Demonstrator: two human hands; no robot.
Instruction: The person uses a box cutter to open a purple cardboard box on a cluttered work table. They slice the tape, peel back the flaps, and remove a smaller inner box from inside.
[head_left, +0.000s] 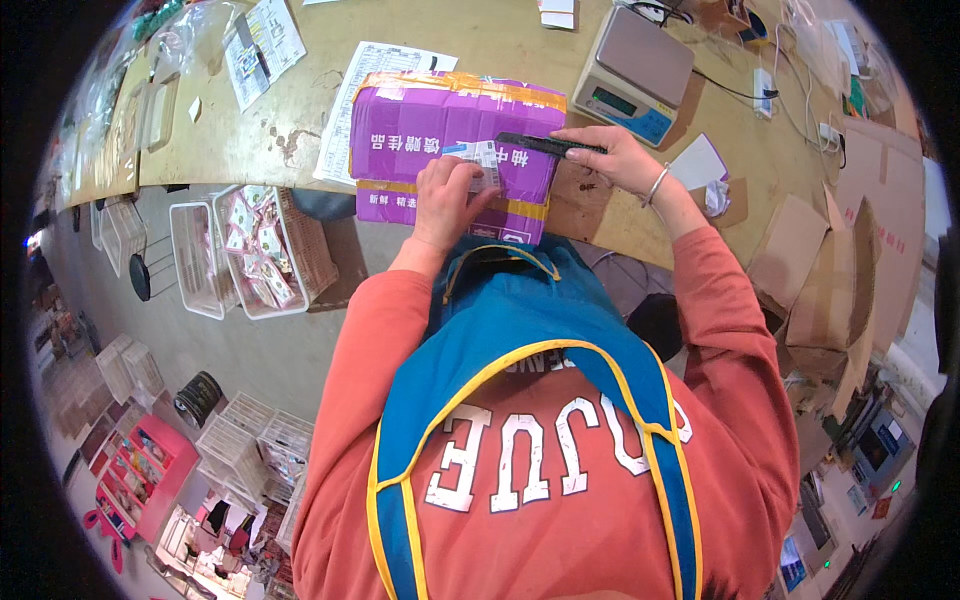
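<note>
A purple cardboard box (409, 112) with printed writing and yellow-brown packing tape lies at the table's front edge, overhanging it. On its upper face is a white printed label (486, 156). My left hand (446, 196) rests on the box at the label's left side, fingers bent and thumb pointing right. Whether it pinches the label's edge I cannot tell. In my right hand (616, 159) is a black utility knife (529, 142), held over the right part of the box with its tip pointing left towards the label. No blade can be made out.
Under the box lies a printed sheet (341, 142). A digital scale (626, 79) stands behind to the right, near cables and a power strip (762, 94). White plastic baskets (311, 247) with small packets stand below left. Opened cardboard cartons (821, 300) are at the right.
</note>
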